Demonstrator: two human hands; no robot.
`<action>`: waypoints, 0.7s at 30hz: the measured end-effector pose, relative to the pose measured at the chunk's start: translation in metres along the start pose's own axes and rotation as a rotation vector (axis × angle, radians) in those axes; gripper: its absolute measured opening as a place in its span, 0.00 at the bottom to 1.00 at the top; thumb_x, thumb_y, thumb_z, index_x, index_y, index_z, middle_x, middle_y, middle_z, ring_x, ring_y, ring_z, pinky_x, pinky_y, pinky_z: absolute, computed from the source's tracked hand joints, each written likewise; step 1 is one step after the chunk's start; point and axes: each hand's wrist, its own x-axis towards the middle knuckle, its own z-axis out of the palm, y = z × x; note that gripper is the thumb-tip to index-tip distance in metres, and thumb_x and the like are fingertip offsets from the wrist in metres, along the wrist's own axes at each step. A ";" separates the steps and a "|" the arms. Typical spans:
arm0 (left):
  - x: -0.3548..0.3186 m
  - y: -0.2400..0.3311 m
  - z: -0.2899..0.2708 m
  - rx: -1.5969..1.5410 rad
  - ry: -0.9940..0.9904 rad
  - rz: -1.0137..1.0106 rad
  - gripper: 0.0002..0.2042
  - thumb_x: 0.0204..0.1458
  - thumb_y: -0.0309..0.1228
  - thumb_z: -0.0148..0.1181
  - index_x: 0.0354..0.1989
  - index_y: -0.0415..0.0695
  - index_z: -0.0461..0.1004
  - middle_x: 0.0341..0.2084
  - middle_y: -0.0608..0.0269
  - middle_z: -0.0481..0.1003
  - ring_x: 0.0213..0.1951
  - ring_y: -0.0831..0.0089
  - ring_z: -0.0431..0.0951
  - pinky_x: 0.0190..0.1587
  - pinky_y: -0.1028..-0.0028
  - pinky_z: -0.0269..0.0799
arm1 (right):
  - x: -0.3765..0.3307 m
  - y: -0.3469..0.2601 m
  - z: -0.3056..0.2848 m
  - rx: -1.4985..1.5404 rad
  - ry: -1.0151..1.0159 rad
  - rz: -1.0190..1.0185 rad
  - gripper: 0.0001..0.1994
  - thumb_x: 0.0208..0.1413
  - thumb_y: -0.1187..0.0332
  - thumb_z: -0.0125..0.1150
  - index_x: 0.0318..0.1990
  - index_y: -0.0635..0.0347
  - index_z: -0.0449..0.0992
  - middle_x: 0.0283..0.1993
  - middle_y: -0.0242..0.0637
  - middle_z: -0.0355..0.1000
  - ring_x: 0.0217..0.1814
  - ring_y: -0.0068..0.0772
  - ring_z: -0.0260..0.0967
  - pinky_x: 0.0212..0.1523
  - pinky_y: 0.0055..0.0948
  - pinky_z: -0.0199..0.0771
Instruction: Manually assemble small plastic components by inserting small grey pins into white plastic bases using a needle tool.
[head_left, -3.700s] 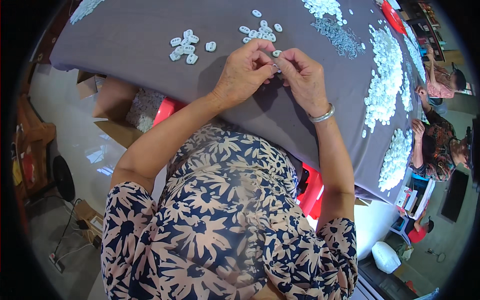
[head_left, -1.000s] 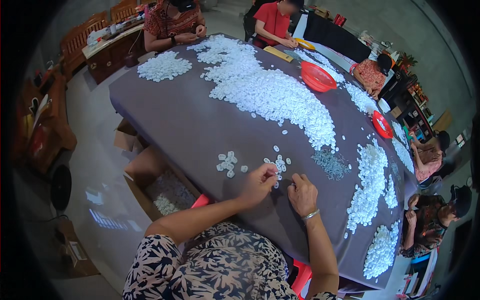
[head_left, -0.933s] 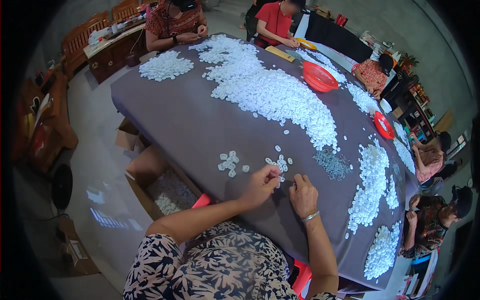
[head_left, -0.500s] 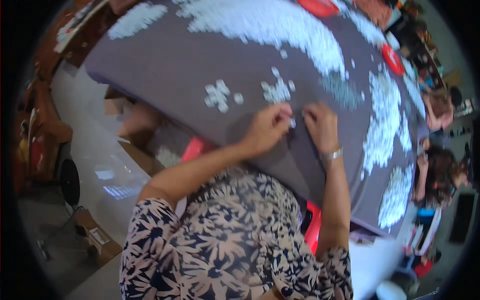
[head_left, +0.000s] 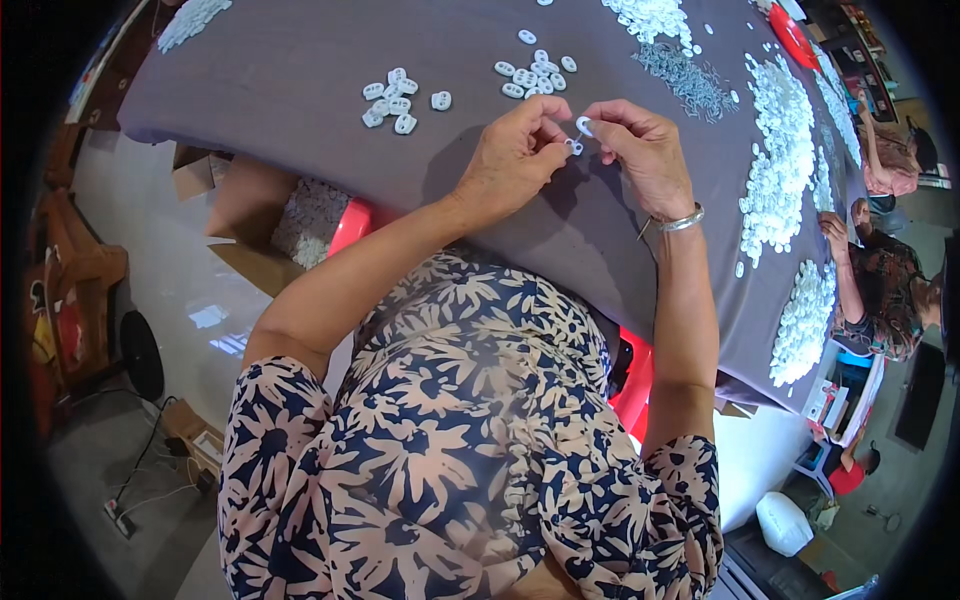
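The left hand (head_left: 515,150) and right hand (head_left: 645,150) meet over the near edge of the table (head_left: 280,80), which is draped in grey cloth. The grip of each is pressed together: the left fingertips pinch a small white clip (head_left: 573,146), and the right thumb and forefinger pinch a white ring (head_left: 584,125) just above it. The two parts touch or nearly touch; whether they are already joined cannot be told at this size. Both are held clear of the cloth, between the hands.

Change noted: a second ago the view took in the whole table and the people at its far end; now it is dropped close over the hands. The hands themselves sit at the same spot by the near edge, and the two small groups beyond them look unaltered. Judgement: the work is at the fitting stage of one piece, with attention returned to it.

Surroundings: a small cluster of white pieces (head_left: 395,98) lies on the cloth beyond the left hand, and a second cluster (head_left: 535,72) beyond the fingertips. A patch of small grey parts (head_left: 690,80) lies to the right, with large white heaps (head_left: 780,160) farther right. A silver bangle (head_left: 683,221) sits on the right wrist. Another person (head_left: 885,290) sits at the table's right side.
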 end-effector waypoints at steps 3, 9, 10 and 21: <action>-0.001 0.002 0.003 -0.004 0.018 -0.012 0.14 0.51 0.22 0.56 0.47 0.39 0.66 0.25 0.67 0.70 0.25 0.84 0.68 0.27 0.81 0.67 | -0.002 0.001 0.000 -0.008 -0.011 -0.006 0.07 0.53 0.72 0.61 0.39 0.63 0.79 0.29 0.24 0.71 0.27 0.12 0.62 0.28 0.15 0.64; -0.001 0.001 0.002 0.004 0.029 -0.009 0.15 0.50 0.22 0.56 0.47 0.39 0.66 0.24 0.68 0.70 0.24 0.84 0.68 0.27 0.81 0.66 | -0.002 0.000 0.002 -0.040 -0.004 -0.015 0.07 0.53 0.72 0.61 0.39 0.63 0.79 0.29 0.25 0.72 0.27 0.12 0.62 0.28 0.15 0.63; 0.000 0.000 0.002 0.004 0.031 -0.001 0.15 0.50 0.22 0.56 0.47 0.39 0.66 0.24 0.68 0.70 0.24 0.84 0.68 0.27 0.81 0.66 | -0.001 0.000 0.002 -0.030 -0.006 -0.020 0.07 0.53 0.72 0.61 0.39 0.63 0.79 0.29 0.25 0.72 0.27 0.12 0.62 0.28 0.15 0.63; -0.001 0.001 0.002 0.013 0.051 -0.009 0.15 0.51 0.22 0.56 0.47 0.39 0.66 0.23 0.68 0.70 0.24 0.84 0.68 0.27 0.80 0.66 | -0.002 -0.001 0.003 -0.088 -0.043 -0.065 0.06 0.52 0.74 0.60 0.37 0.63 0.79 0.30 0.25 0.72 0.28 0.11 0.62 0.28 0.14 0.62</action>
